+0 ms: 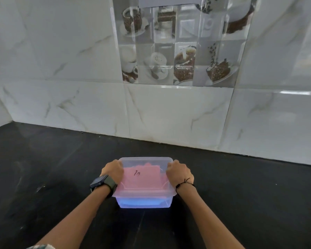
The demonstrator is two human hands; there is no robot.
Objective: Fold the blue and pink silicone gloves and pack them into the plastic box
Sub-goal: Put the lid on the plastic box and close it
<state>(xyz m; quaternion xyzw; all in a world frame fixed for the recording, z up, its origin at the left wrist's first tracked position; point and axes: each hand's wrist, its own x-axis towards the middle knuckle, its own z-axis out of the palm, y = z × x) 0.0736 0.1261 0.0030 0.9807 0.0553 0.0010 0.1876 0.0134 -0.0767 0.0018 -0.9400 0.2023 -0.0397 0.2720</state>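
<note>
Translucent plastic box (144, 200) sat lidded on the black surface (43, 177), pink glove (142, 178) over blue glove (140, 202) inside; left hand (113, 170) and right hand (179, 172) gripped its sides, fingers curled tight on the lid (145, 161).

Clear plastic box (145, 184) on a dark counter (43, 177), lid (145, 163) on, pink glove (142, 178) showing through above a blue glove (138, 202), left hand (112, 170) and right hand (180, 172) gripping opposite lid edges, marble-tiled wall (169, 114) behind.

A black countertop (43, 177) meets a wall of glossy white marble-look tiles (178, 112). Above sits a decorative tile panel (178, 45) (coffee cups and beans).
</note>
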